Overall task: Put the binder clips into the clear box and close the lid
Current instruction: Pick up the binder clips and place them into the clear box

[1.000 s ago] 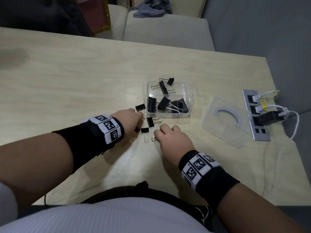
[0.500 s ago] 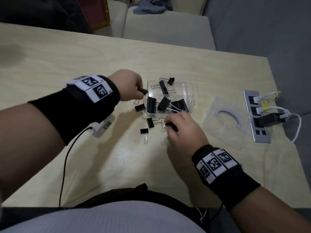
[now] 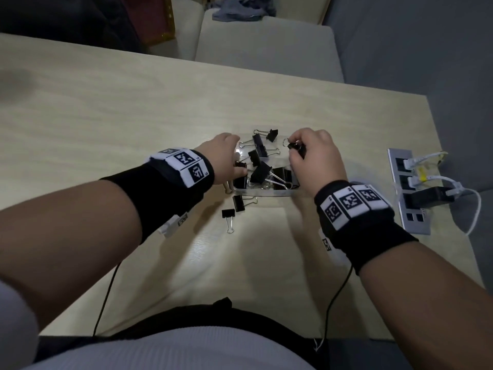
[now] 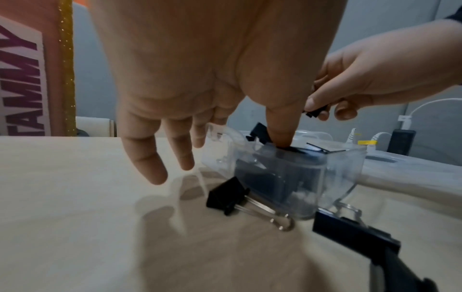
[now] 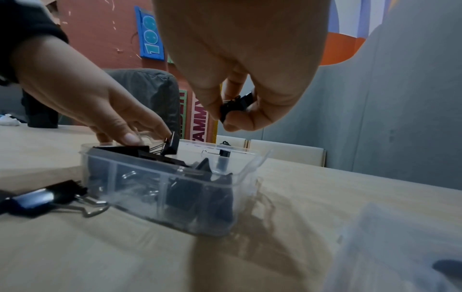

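Both hands over the box (image 3: pixel 262 192) mid-table (image 3: pixel 112 108). Left hand (image 3: pixel 222 158) at the box's left side, fingers pointing down and mostly straight; left wrist view shows the thumb (image 4: pixel 281 126) dipped past the rim onto a black clip inside, other fingers spread outside the wall, nothing clearly pinched. Right hand (image 3: pixel 316 161) above the box's far right corner, fingers curled, pinching a clip (image 3: pixel 296 148) between thumb and fingertips, wire loop sticking out left.

Right wrist view shows that clip (image 5: pixel 236 107) held clear above the open box; head view can't tell the height. Right wrist view also catches the lid (image 5: pixel 400 247) lying on the table right of the box, blurred; in head view it's mostly hidden behind the right wrist.

Box open, holds several black clips piled up. Two clips (image 3: pixel 234 206) loose on the table just in front of it, one (image 3: pixel 272 134) behind it. Power strip (image 3: pixel 408 190) far right.
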`<action>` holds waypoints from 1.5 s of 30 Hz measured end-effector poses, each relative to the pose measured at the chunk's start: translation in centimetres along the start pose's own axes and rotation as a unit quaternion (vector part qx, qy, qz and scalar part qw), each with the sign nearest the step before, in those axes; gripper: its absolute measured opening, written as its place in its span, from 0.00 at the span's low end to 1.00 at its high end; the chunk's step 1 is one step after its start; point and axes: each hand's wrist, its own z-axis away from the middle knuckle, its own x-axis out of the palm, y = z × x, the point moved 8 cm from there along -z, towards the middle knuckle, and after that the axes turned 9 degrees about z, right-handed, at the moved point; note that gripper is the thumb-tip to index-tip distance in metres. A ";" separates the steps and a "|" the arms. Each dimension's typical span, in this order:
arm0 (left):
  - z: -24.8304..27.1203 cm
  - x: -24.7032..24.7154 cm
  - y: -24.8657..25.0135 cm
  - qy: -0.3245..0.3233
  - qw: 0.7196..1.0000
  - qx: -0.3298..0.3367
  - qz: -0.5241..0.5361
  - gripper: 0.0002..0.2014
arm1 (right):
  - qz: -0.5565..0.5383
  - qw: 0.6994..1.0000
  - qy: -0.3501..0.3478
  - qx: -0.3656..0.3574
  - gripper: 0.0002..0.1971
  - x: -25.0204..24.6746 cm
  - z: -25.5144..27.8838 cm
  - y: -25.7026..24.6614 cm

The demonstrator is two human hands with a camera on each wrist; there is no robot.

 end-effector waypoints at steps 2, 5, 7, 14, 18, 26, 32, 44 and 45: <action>0.4 0.1 -0.2 -0.013 1.000 0.008 -0.025 0.42 | 0.027 0.999 -0.021 0.001 0.11 0.6 -0.3 0.0; 1.1 0.2 -0.4 -0.027 0.998 0.017 -0.054 0.43 | 0.078 0.995 -0.059 -0.012 0.12 1.8 0.0 -0.1; 1.4 0.1 -0.6 -0.034 0.997 0.019 -0.068 0.42 | 0.102 0.992 -0.074 -0.024 0.12 2.3 0.2 -0.1; 2.2 -0.7 1.0 0.004 0.992 0.036 -0.121 0.28 | 0.152 0.984 -0.066 -0.067 0.17 2.5 0.2 -0.7; 2.2 -0.2 3.3 0.027 0.985 0.095 -0.142 0.20 | 0.155 0.977 -0.090 -0.115 0.21 3.3 0.0 -2.1; 1.7 -0.5 3.4 0.041 0.984 0.103 -0.137 0.14 | 0.194 0.968 -0.106 -0.118 0.20 5.0 0.9 -1.6; 0.7 -3.0 2.6 0.098 0.992 0.074 -0.021 0.15 | 0.234 0.957 -0.132 -0.111 0.17 5.3 1.2 -1.5; 3.2 -1.3 -3.9 0.038 0.997 0.009 -0.071 0.18 | 0.139 0.918 -0.213 -0.303 0.18 7.8 12.8 -7.3; 3.6 -0.6 -3.8 0.017 0.996 0.019 -0.084 0.21 | 0.160 0.912 -0.226 -0.301 0.21 8.6 13.1 -7.1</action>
